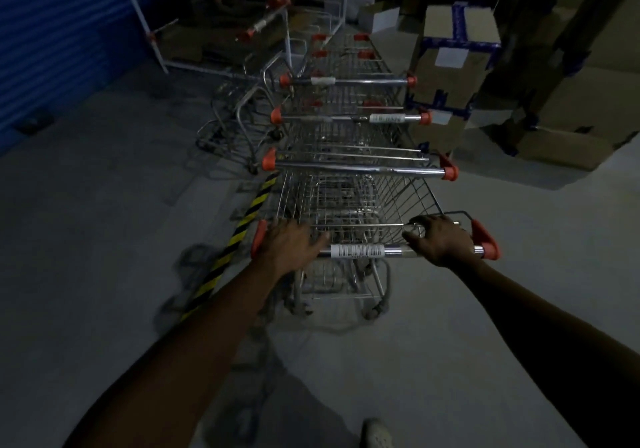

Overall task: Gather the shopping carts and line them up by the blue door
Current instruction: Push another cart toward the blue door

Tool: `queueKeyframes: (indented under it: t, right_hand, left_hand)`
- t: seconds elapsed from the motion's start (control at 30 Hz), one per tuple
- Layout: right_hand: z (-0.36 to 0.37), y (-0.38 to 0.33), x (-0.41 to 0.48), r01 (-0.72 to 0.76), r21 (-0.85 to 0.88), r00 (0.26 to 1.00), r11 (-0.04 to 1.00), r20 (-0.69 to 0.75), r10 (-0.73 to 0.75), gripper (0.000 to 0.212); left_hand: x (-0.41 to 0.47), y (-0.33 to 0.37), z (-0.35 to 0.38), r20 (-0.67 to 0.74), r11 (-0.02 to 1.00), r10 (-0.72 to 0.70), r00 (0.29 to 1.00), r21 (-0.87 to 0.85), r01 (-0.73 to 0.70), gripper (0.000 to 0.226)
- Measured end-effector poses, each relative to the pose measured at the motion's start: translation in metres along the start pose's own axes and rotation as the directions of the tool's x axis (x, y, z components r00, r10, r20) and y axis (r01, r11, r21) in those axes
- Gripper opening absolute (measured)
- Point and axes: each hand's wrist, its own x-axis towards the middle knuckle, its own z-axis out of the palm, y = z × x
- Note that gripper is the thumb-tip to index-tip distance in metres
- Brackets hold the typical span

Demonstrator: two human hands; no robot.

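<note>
while the left hand (291, 243) is lying on the left end of the handle bar (394, 250) of the nearest shopping cart (346, 205), its fingers are reaching fairly straight over the bar toward the wire basket rather than wrapping round it, and the palm is pressing on the chrome just beside the orange end cap (258, 238). the right hand (441, 239) is gripping the same bar near its right end, with the fingers curling over the top of it. a white barcode label (356, 250) is sitting on the bar between the two hands. this cart is nesting into the back of a row of nested carts (349, 118) that is running away from the camera, with three more chrome handles showing one behind another and smaller orange caps showing farther on. the row is standing on a grey floor to the right of the blue roller door (52, 49), which is filling the upper left corner, well apart from the nearest cart. a strip of yellow-and-black hazard tape (242, 225) is running along the floor just left of that cart. another cart (235, 128) is standing askew between the row and the door. a white metal-frame rack (214, 14) is standing beyond it, and stacked cardboard boxes (450, 76) are crowding the right side just beside the row. a light shoe (377, 433) is showing at the bottom edge.
</note>
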Motion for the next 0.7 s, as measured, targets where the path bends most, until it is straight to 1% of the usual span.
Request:
queueKeyframes:
  t: [0.03,0.07,0.13,0.17,0.23,0.27,0.3,0.33,0.37,0.4,0.47,0.5,0.53,0.57,0.6,0.63,0.7]
  right_hand:
    - [0.000,0.008,0.003,0.003,0.001,1.000,1.000,0.012,-0.003,0.083]
    - [0.000,0.014,0.006,0.006,0.008,1.000,1.000,0.019,-0.006,0.084]
    - [-0.004,0.024,0.011,0.009,0.010,1.000,1.000,0.023,-0.010,0.083]
    - [-0.005,0.026,0.012,0.014,-0.005,0.999,1.000,0.029,-0.014,0.080]
    - [-0.005,0.028,0.014,0.031,-0.041,0.999,0.999,0.045,-0.029,0.071]
    - [-0.004,0.028,0.014,0.037,-0.047,0.998,0.998,0.048,-0.035,0.068]
    - [-0.004,0.029,0.013,0.040,-0.046,0.998,0.998,0.053,-0.038,0.067]
    - [-0.004,0.028,0.011,0.046,-0.046,0.997,0.998,0.058,-0.043,0.069]
    - [-0.004,0.027,0.009,0.058,-0.047,0.997,0.997,0.063,-0.055,0.073]
    - [-0.003,0.026,0.007,0.069,-0.045,0.996,0.997,0.068,-0.066,0.076]
    - [-0.001,0.025,0.001,0.080,-0.036,0.994,0.996,0.072,-0.077,0.076]
    - [0.000,0.025,-0.002,0.081,-0.030,0.994,0.996,0.075,-0.079,0.076]
    - [0.002,0.025,-0.005,0.084,-0.023,0.994,0.996,0.074,-0.083,0.078]
    - [0.004,0.025,-0.009,0.088,-0.023,0.994,0.996,0.066,-0.087,0.077]
    - [0.007,0.024,-0.012,0.094,-0.032,0.994,0.995,0.054,-0.092,0.074]
    - [0.009,0.023,-0.017,0.098,-0.045,0.994,0.994,0.043,-0.096,0.070]
    - [0.014,0.021,-0.031,0.095,-0.056,0.995,0.994,0.038,-0.093,0.072]
  left_hand:
    - [-0.001,0.007,-0.003,0.015,1.000,0.015,1.000,0.005,-0.015,0.102]
    - [-0.001,0.013,-0.006,0.043,0.999,0.019,0.999,0.034,-0.021,0.094]
    - [0.000,0.030,-0.012,0.078,0.987,0.081,0.994,0.134,-0.091,0.069]
    - [0.001,0.035,-0.014,0.094,0.975,0.122,0.988,0.176,-0.137,0.062]
    - [0.001,0.037,-0.016,0.111,0.970,0.113,0.987,0.204,-0.134,0.057]
    - [0.001,0.035,-0.016,0.048,0.967,0.120,0.992,0.220,-0.128,0.054]
    - [0.002,0.031,-0.005,-0.064,0.963,0.179,0.982,0.214,-0.162,0.047]
    - [0.002,0.026,0.007,-0.108,0.968,0.200,0.974,0.175,-0.179,0.036]
    - [0.006,0.014,0.022,-0.097,0.974,0.206,0.974,0.111,-0.195,0.024]
    - [0.009,0.004,0.031,-0.077,0.975,0.218,0.973,0.056,-0.214,0.020]
    - [-0.011,0.021,0.011,-0.020,0.984,0.174,0.985,-0.042,-0.174,0.028]
    - [-0.020,0.032,0.001,-0.026,0.987,0.119,0.993,-0.101,-0.121,0.034]
    - [-0.029,0.041,-0.007,-0.090,0.992,0.084,0.992,-0.084,-0.092,0.041]
    - [-0.033,0.043,-0.008,-0.104,0.997,0.022,0.994,-0.076,-0.030,0.053]
    - [-0.037,0.043,-0.006,-0.073,0.996,-0.031,0.997,-0.080,0.025,0.067]
    - [-0.041,0.042,-0.001,-0.043,0.997,-0.052,0.998,-0.064,0.049,0.076]
    - [-0.054,0.041,0.006,-0.034,0.994,-0.064,0.997,-0.092,0.061,0.079]
